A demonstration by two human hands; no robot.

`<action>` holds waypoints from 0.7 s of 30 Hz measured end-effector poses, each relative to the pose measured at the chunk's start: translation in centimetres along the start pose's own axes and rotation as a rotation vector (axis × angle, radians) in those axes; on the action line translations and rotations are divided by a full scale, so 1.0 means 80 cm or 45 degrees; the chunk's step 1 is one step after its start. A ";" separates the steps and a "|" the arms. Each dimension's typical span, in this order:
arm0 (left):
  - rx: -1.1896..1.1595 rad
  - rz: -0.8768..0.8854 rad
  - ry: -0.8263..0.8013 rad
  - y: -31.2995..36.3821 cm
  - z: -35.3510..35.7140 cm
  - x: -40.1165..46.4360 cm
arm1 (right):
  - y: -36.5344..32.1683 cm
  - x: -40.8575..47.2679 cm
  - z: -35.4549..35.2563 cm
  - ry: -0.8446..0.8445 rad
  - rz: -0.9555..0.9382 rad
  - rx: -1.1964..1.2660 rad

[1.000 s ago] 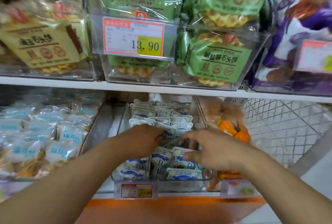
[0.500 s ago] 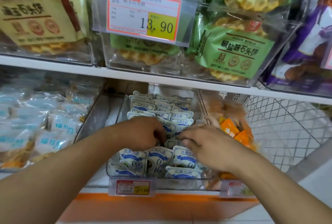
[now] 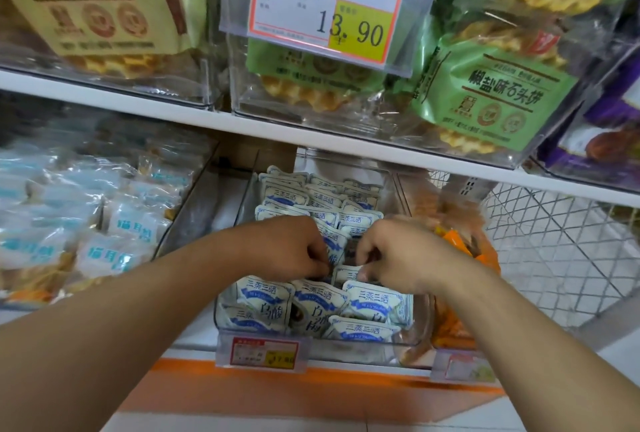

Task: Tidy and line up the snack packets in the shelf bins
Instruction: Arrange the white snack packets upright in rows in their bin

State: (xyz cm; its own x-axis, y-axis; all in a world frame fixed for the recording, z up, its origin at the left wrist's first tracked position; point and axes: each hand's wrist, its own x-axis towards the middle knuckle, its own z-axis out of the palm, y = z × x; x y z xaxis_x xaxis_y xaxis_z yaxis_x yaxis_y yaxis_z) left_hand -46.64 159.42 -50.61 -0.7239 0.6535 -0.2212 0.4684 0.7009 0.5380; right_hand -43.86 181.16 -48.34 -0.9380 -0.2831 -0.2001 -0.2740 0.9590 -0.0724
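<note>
Both my hands are down in the clear plastic bin (image 3: 412, 345) on the lower shelf, knuckles up, close together but not touching.

Left hand (image 3: 287, 248): fingers curled under, grip closed on the top edge of a white-and-blue snack packet (image 3: 334, 246) standing just right of it. Thumb is hidden beneath the hand; I cannot tell how much of the packet it has.

Right hand (image 3: 398, 255): fingers curled, pinching the upper edge of another white-and-blue packet (image 3: 346, 274) just below and left of the knuckles. The fingertips are tucked out of sight.

Between the two grips, a narrow dark gap in the row.

Nearer to me than both grips: a front row of the same packets (image 3: 374, 303), upright or leaning, some overlapping, pressed against the bin's front wall. Beyond the grips: more of these packets (image 3: 287, 194) stacked toward the back of the bin in fairly even rows.

Right of my right grip, touching the wrist area: a bin of orange-wrapped snacks (image 3: 460, 241). Left of my left grip, well apart: a bin of pale blue packets (image 3: 104, 255), blurred.

Above the grips: the upper shelf (image 3: 138, 104) with green biscuit bags (image 3: 502, 92), a yellow biscuit bag (image 3: 93, 5), and a price tag (image 3: 329, 5) reading 13.90. Below the grips, on the bin's front: a small red-and-yellow price tag (image 3: 265, 353).
</note>
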 end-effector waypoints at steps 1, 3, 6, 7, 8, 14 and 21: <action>-0.013 -0.002 0.006 0.001 0.000 0.001 | 0.001 0.000 0.001 0.026 0.017 -0.003; -0.026 -0.017 0.041 0.001 -0.001 0.002 | 0.003 -0.001 0.003 0.098 0.036 -0.045; -0.049 -0.035 0.088 -0.001 -0.004 0.001 | 0.002 -0.003 0.006 0.229 0.049 -0.161; -0.034 -0.030 0.115 -0.002 -0.005 0.001 | 0.001 -0.004 0.007 0.265 0.044 -0.198; -0.005 -0.030 0.155 -0.004 -0.004 0.002 | 0.001 -0.005 0.007 0.297 0.031 -0.225; 0.125 -0.041 0.474 -0.002 0.006 0.006 | 0.010 -0.012 0.000 0.334 -0.048 -0.136; 0.033 -0.043 0.468 0.008 0.015 -0.001 | 0.020 -0.040 -0.007 0.197 -0.031 0.043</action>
State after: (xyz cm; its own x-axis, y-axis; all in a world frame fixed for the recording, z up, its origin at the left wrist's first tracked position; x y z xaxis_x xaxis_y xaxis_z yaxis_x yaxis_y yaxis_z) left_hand -45.66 160.16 -51.22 -0.8706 0.4868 0.0709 0.4502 0.7303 0.5138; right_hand -41.38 183.62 -47.29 -0.9534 -0.2984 -0.0450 -0.2923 0.9502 -0.1084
